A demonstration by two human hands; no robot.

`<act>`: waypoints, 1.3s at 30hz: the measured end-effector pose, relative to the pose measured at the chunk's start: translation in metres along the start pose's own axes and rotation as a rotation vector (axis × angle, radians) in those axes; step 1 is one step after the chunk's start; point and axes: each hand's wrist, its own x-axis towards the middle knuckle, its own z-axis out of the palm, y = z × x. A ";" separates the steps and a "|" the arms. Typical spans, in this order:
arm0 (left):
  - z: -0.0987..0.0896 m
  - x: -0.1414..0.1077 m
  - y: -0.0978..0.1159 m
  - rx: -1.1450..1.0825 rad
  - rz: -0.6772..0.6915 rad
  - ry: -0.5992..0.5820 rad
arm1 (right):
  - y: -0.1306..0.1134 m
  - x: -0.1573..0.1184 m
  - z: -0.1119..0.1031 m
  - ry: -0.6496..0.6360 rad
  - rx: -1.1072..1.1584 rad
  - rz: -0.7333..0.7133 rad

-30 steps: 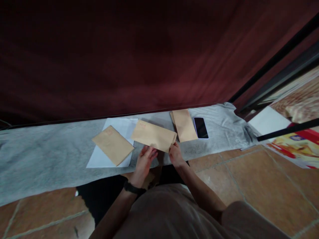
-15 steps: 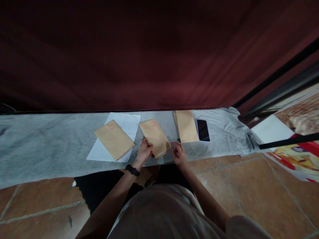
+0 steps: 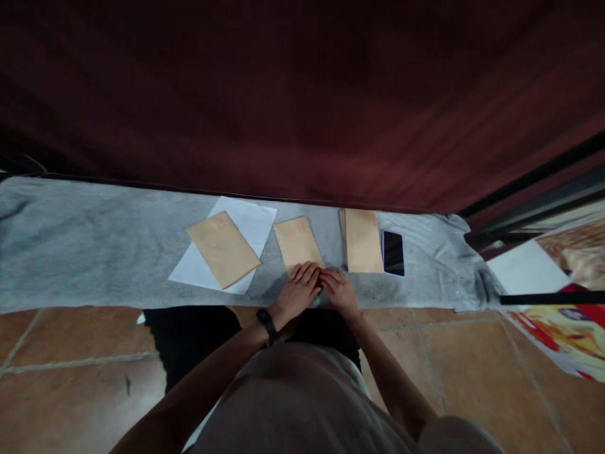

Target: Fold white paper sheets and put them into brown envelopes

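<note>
A brown paper envelope (image 3: 295, 238) lies on the grey cloth in front of me, its faint reddish stamp mark at the far end. Its near end is covered by my hands. Curled over that near edge are the fingers of my left hand (image 3: 299, 291), close together; the wrist wears a black band. My right hand (image 3: 341, 295) is closed at the near right corner, its fingertips meeting those of the left. Thumbs and the envelope's flap are hidden beneath the hands.
To the left, another brown envelope (image 3: 223, 249) lies on white paper (image 3: 255, 228). A stack of brown envelopes (image 3: 363, 243) and a dark-screened phone (image 3: 394, 253) lie to the right. The grey cloth (image 3: 118, 246) ends at a dark red curtain (image 3: 302, 126). A black bar (image 3: 553, 297) crosses the right side.
My left hand has moved from the envelope's left side onto its near end. The right hand has come left to meet it. The view has tilted slightly.
</note>
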 end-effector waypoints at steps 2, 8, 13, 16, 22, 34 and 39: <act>0.000 -0.008 -0.001 0.042 -0.004 -0.004 | 0.003 0.005 0.001 0.038 0.034 0.009; -0.009 -0.021 -0.005 0.156 0.017 -0.047 | -0.004 0.012 0.011 0.138 -0.059 0.073; -0.004 -0.020 -0.003 0.190 0.094 -0.081 | -0.021 -0.007 0.019 0.132 -0.118 -0.009; -0.001 -0.022 -0.004 0.163 0.090 -0.085 | -0.027 -0.021 0.019 0.044 -0.147 -0.071; 0.002 -0.020 -0.002 0.031 -0.086 -0.018 | -0.032 -0.028 0.014 -0.071 -0.301 -0.093; 0.013 0.048 -0.042 0.019 -0.164 0.011 | -0.041 -0.021 0.018 -0.071 -0.386 -0.034; 0.011 0.085 -0.073 0.052 -0.212 0.077 | -0.043 -0.019 0.018 -0.072 -0.398 -0.013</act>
